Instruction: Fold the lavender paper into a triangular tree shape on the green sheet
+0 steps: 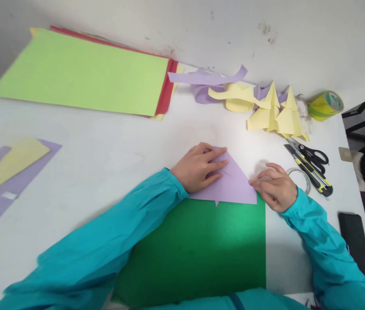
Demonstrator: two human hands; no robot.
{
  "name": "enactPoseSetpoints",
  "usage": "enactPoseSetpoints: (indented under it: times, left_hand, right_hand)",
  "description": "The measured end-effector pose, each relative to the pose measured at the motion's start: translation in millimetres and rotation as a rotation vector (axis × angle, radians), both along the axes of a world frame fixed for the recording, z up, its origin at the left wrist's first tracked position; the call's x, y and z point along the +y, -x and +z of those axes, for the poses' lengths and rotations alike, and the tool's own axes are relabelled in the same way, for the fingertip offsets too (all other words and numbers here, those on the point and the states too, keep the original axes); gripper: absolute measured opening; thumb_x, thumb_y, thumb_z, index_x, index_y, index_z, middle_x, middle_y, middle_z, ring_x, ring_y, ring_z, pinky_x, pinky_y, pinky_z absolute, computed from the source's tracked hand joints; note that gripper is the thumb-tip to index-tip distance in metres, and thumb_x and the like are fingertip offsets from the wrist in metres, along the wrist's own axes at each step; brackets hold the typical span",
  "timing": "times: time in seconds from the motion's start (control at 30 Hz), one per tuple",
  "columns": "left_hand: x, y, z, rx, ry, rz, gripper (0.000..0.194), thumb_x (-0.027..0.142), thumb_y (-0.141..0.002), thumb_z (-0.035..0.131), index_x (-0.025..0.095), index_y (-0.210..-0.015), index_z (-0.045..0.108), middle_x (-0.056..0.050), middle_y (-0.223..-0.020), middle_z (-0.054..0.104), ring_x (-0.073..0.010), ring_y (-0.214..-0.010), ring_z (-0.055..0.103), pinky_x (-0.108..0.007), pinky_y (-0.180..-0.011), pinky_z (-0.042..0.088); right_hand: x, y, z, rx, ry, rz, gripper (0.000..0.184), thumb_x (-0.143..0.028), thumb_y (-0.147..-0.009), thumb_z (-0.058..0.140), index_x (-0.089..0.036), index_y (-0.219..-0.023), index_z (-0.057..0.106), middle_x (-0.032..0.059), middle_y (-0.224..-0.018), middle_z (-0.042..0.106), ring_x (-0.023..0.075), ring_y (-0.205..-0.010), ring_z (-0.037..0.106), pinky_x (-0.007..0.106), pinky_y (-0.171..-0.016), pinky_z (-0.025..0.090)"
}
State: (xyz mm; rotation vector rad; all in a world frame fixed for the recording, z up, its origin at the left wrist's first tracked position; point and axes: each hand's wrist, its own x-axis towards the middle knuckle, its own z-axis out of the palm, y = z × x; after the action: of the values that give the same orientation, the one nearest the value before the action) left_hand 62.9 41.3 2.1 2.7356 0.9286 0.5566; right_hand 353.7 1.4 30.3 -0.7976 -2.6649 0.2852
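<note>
A folded sheet of light purple paper (pixel 234 187), roughly triangular, lies over the top of a green sheet (pixel 202 249). My left hand (pixel 198 168) rests flat on its left part, fingers stretched out and apart, covering that corner. At the paper's right edge is my right hand (pixel 276 187), its fingers loosely bent and apart. One fingertip touches or nearly touches the edge; whether it presses there I cannot tell. A small purple point sticks out below the paper's lower edge.
Light green sheets (pixel 82 73) lie stacked at the back left. Curled paper strips (pixel 208 77) and folded yellow paper shapes (pixel 268 110) stand behind my hands. At right are a tape roll (pixel 326 105), scissors (pixel 314 157), a utility knife (pixel 314 174) and a black phone (pixel 357 245).
</note>
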Motion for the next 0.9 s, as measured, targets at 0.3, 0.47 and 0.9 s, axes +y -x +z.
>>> enactPoseSetpoints:
  times: [0.3, 0.47, 0.9]
  left_hand:
    - [0, 0, -0.9, -0.014, 0.009, 0.005, 0.036, 0.037, -0.091, 0.049, 0.017, -0.116, 0.066, -0.013, -0.136, 0.052, -0.0298, -0.109, 0.047, -0.049, -0.092, 0.044]
    - [0, 0, -0.3, -0.013, -0.009, -0.005, 0.036, 0.036, -0.091, 0.049, 0.015, -0.116, 0.067, -0.014, -0.135, 0.052, -0.0296, -0.108, 0.046, -0.048, -0.092, 0.043]
    - [-1, -2, 0.0, 0.032, -0.038, 0.017, 0.035, 0.036, -0.09, 0.049, 0.02, -0.117, 0.065, -0.018, -0.141, 0.042, -0.0303, -0.103, 0.046, -0.051, -0.087, 0.043]
  right_hand:
    - [-18, 6, 9.6, -0.03, -0.068, 0.013, 0.022, -0.01, -0.076, 0.05, -0.024, -0.086, 0.064, 0.0009, -0.089, 0.073, 0.0201, -0.092, 0.06, 0.05, -0.103, 0.036]
    - [-18, 3, 9.0, 0.017, -0.075, 0.048, 0.021, -0.009, -0.072, 0.052, -0.023, -0.084, 0.062, 0.0005, -0.081, 0.073, 0.0197, -0.086, 0.062, 0.049, -0.1, 0.039]
    - [31, 51, -3.6, 0.033, -0.053, -0.142, 0.032, -0.023, -0.089, 0.05, -0.018, -0.12, 0.058, 0.0082, -0.118, 0.066, 0.0256, -0.118, 0.052, 0.046, -0.097, 0.041]
